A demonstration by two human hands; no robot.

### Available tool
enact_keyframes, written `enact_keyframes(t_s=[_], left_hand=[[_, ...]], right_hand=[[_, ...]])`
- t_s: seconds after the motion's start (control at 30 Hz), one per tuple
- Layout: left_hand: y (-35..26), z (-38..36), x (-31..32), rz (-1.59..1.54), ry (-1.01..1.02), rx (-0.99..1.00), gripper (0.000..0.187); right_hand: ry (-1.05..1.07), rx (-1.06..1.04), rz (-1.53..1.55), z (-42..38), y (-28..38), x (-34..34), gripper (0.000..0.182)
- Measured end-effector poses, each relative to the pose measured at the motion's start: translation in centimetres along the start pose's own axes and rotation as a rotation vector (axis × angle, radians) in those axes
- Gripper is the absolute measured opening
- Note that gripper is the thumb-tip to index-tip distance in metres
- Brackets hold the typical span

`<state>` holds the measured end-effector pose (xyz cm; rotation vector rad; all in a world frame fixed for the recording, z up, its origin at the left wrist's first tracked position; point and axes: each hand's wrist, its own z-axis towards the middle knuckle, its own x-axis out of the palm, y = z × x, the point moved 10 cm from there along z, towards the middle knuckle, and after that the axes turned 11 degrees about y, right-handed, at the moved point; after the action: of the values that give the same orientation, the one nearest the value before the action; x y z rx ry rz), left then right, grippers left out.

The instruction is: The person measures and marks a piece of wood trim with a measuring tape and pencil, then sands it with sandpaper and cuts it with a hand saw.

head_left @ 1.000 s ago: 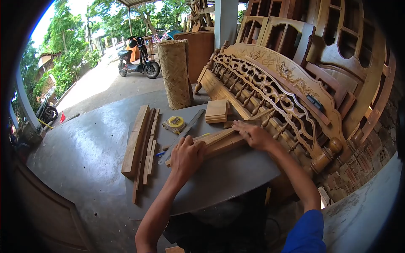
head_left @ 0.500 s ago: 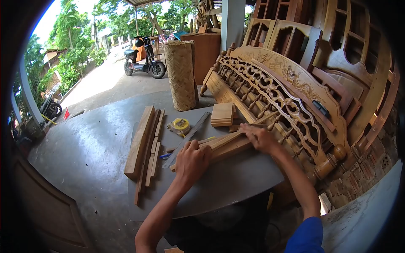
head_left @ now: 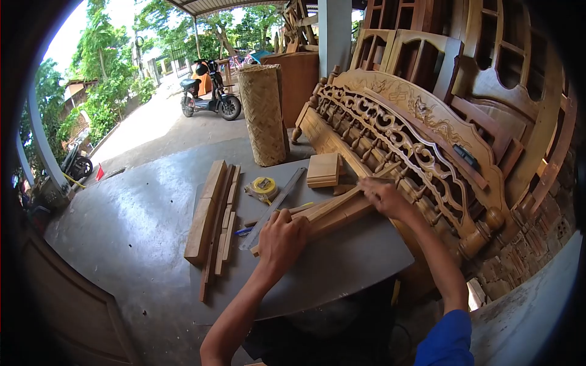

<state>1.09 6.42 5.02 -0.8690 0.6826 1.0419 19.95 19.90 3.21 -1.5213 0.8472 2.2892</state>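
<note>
My left hand (head_left: 284, 239) is closed over the near end of a thin wooden strip (head_left: 332, 205). My right hand (head_left: 386, 196) pinches the strip's far end, with the fingertips partly hidden. Under and beside the strip lies a thicker wooden piece (head_left: 345, 218), slanting across the grey table (head_left: 317, 283). Left of my left hand are a metal ruler (head_left: 279, 201) and a blue pen (head_left: 243, 231). A yellow tape measure (head_left: 263, 188) sits just beyond. Past the strip, near my right hand, stand stacked square wooden blocks (head_left: 323, 169).
Long wooden bars (head_left: 206, 213) and narrow strips (head_left: 229, 229) lie along the table's left side. A carved wooden headboard (head_left: 403, 131) leans close on the right. Behind the table stand a rolled woven mat (head_left: 262, 116) and, farther off, a motorbike (head_left: 210, 97).
The whole view has shifted slightly, so the table and its things sit a little lower and farther right. Both hands keep their hold on the strip.
</note>
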Motion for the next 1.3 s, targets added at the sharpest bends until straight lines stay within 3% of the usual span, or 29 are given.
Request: enact_keyframes(t_s=[0.07, 0.13, 0.17, 0.2, 0.27, 0.4, 0.47, 0.53, 0.57, 0.67, 0.7, 0.8, 0.87, 0.9, 0.97, 1.03, 1.13, 1.3], left_hand=[[-0.3, -0.3, 0.0, 0.000, 0.003, -0.009, 0.010], [-0.7, -0.2, -0.4, 0.025, -0.006, -0.002, 0.009], [-0.6, 0.0, -0.4, 0.017, 0.002, 0.001, 0.009], [-0.5, -0.1, -0.2, 0.007, 0.006, -0.001, 0.009], [-0.1, 0.1, -0.1, -0.024, 0.011, -0.020, 0.008], [-0.1, -0.6, 0.2, -0.020, 0.044, -0.051, 0.009], [0.0, 0.1, -0.3, -0.006, 0.020, -0.031, 0.009], [0.2, 0.0, 0.1, -0.046, 0.017, -0.032, 0.009], [0.2, 0.1, 0.1, -0.050, 0.009, -0.030, 0.009], [0.1, -0.6, 0.4, -0.037, 0.046, -0.042, 0.010], [0.0, -0.7, 0.4, -0.015, 0.058, -0.046, 0.011], [0.0, -0.1, 0.0, -0.006, 0.024, -0.017, 0.011], [0.0, 0.0, 0.1, -0.012, -0.001, -0.009, 0.010], [0.0, 0.0, 0.0, -0.006, -0.010, -0.010, 0.010], [-0.1, -0.4, 0.3, -0.002, -0.005, -0.011, 0.010], [-0.2, -0.2, 0.0, 0.009, -0.017, 0.001, 0.010], [-0.2, -0.1, 0.0, 0.037, 0.013, -0.020, 0.010], [0.8, -0.1, -1.2, -0.057, -0.013, 0.007, 0.007]], right_hand=[[-0.013, 0.071, 0.104, -0.2, -2.5, -0.8, 0.037], [-0.069, 0.493, 0.120, -0.9, -10.6, -2.6, 0.037], [0.106, 0.765, 0.205, -1.4, -13.0, -1.6, 0.038], [-0.099, 0.422, -0.043, 0.3, -10.9, -2.3, 0.038], [0.000, 0.006, -0.150, 0.9, -0.9, -0.1, 0.038], [-0.021, 0.361, 0.072, -0.6, -9.7, -2.4, 0.039], [-0.004, 0.596, 0.383, -1.7, -12.7, -1.7, 0.040], [0.047, 0.283, -0.026, 0.1, -7.5, -0.3, 0.041], [0.152, 0.052, -0.055, 0.1, -0.9, 0.3, 0.042], [0.225, 0.287, 0.103, -0.8, -3.1, -0.4, 0.043], [0.100, 0.365, 0.134, -1.0, -8.3, -1.6, 0.044], [-0.077, 0.531, 0.071, -1.7, -14.4, -2.0, 0.047], [0.107, 0.266, 0.057, -0.3, -5.1, -0.2, 0.046], [0.154, 0.005, 0.059, -0.4, 0.0, 1.1, 0.041], [0.345, -0.220, 0.095, -1.9, 7.9, 3.1, 0.039], [0.316, -0.369, -0.092, -3.6, 13.8, 3.0, 0.038], [0.162, -0.445, -0.162, -4.9, 16.3, 2.1, 0.038], [0.020, -0.280, -0.218, -6.0, 13.9, -1.0, 0.038]])
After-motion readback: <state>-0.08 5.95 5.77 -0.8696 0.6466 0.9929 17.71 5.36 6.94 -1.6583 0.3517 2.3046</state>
